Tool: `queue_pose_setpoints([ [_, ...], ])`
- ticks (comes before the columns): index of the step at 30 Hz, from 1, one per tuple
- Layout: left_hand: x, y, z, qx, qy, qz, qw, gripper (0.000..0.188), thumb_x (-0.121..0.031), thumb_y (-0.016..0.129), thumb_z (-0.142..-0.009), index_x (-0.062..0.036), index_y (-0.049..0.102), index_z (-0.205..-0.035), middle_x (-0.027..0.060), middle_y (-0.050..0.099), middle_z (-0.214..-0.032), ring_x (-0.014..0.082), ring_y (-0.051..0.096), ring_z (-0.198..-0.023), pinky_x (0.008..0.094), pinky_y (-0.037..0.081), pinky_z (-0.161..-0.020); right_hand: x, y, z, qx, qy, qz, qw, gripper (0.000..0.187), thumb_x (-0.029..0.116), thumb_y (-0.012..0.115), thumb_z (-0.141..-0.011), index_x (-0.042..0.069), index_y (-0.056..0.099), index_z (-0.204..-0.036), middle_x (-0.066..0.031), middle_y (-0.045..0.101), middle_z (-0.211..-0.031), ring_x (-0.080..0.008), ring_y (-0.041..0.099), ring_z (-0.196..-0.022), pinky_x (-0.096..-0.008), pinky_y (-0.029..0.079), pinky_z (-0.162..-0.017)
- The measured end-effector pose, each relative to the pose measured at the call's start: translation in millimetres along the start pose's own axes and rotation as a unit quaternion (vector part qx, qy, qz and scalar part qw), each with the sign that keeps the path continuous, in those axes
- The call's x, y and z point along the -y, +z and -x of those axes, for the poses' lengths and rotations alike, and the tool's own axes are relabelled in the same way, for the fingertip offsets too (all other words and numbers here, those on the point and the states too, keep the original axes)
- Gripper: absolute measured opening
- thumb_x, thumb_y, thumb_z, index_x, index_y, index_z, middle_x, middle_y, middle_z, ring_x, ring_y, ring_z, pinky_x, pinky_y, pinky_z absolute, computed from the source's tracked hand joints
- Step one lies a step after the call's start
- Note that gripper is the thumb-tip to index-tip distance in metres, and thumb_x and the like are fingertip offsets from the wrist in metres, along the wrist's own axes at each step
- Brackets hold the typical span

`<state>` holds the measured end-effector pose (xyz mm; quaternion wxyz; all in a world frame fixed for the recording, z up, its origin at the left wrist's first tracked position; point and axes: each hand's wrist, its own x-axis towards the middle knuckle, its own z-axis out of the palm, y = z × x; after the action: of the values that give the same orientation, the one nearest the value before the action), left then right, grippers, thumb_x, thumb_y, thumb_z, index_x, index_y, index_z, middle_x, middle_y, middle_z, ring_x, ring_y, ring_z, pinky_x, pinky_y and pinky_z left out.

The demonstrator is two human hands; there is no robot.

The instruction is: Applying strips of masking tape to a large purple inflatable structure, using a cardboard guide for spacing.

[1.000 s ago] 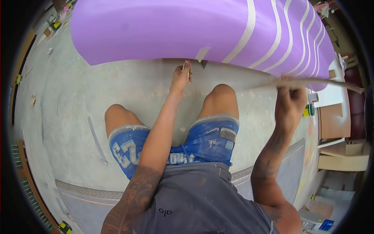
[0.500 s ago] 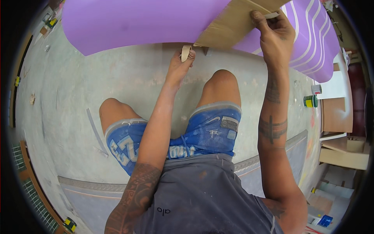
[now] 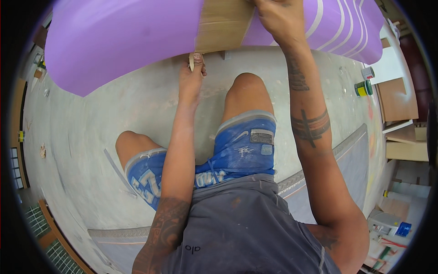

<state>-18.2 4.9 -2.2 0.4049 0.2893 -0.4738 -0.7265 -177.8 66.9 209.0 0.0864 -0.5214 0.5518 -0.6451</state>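
Left hand (image 3: 195, 72) grips cream tape (image 3: 191, 63), purple panel (image 3: 118, 41) edge above, open floor (image 3: 212, 91) below; right hand's (image 3: 282, 19) grip beside cardboard (image 3: 222, 25) unclear.

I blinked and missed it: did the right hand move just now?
Yes, left along the purple panel: the right hand was below its striped right end a second ago and is now over it, nearer the middle.

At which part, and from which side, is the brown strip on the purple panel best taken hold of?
Probably the brown strip is best pinched at its near end, coming from the person's side: it lies flat across the purple panel, and that end reaches the panel's edge, just above the left hand.
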Motion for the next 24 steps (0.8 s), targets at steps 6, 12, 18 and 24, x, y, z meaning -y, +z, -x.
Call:
queue_pose_setpoints([
  [6, 0.9, 1.9, 0.1, -0.002, 0.014, 0.004, 1.000, 0.058, -0.059, 0.070, -0.098, -0.0036, 0.054, -0.103, 0.0014, 0.058, -0.081, 0.0095, 0.053, -0.074, 0.0278, 0.046, -0.071, 0.8, -1.8, 0.9, 0.007, 0.004, -0.008, 1.000, 0.021, 0.001, 0.069, -0.099, -0.003, 0.070, -0.119, -0.0037, 0.074, -0.100, -0.0098, 0.066, -0.089, -0.0269, 0.054, -0.082],
  [12, 1.2, -1.5, -1.2, 0.004, 0.032, -0.011, 0.999, 0.056, -0.060, 0.069, -0.098, -0.0057, 0.054, -0.097, 0.0008, 0.058, -0.078, 0.0090, 0.053, -0.073, 0.0269, 0.045, -0.070, -5.9, -4.7, -3.8, 0.011, 0.004, 0.005, 1.000, 0.019, 0.001, 0.069, -0.099, -0.003, 0.070, -0.118, -0.0020, 0.073, -0.097, -0.0087, 0.064, -0.086, -0.0263, 0.053, -0.079],
  [18, -0.8, 0.1, 1.9, -0.011, 0.025, -0.035, 0.999, 0.056, -0.059, 0.068, -0.100, -0.0045, 0.054, -0.101, 0.0006, 0.057, -0.078, 0.0091, 0.053, -0.073, 0.0264, 0.045, -0.070, -5.0, -1.3, -3.6, 0.008, 0.012, -0.005, 1.000, 0.017, 0.002, 0.069, -0.099, -0.003, 0.070, -0.115, -0.0012, 0.073, -0.096, -0.0076, 0.063, -0.085, -0.0261, 0.053, -0.077],
  [24, 0.3, 3.6, -0.8, -0.006, 0.014, -0.030, 0.999, 0.057, -0.058, 0.067, -0.101, -0.0020, 0.054, -0.103, 0.0013, 0.057, -0.078, 0.0097, 0.052, -0.073, 0.0278, 0.044, -0.069, -7.2, -3.3, -6.1, 0.016, 0.019, -0.010, 1.000, 0.016, 0.002, 0.069, -0.100, -0.003, 0.070, -0.114, -0.0008, 0.073, -0.097, -0.0074, 0.063, -0.085, -0.0251, 0.052, -0.076],
])
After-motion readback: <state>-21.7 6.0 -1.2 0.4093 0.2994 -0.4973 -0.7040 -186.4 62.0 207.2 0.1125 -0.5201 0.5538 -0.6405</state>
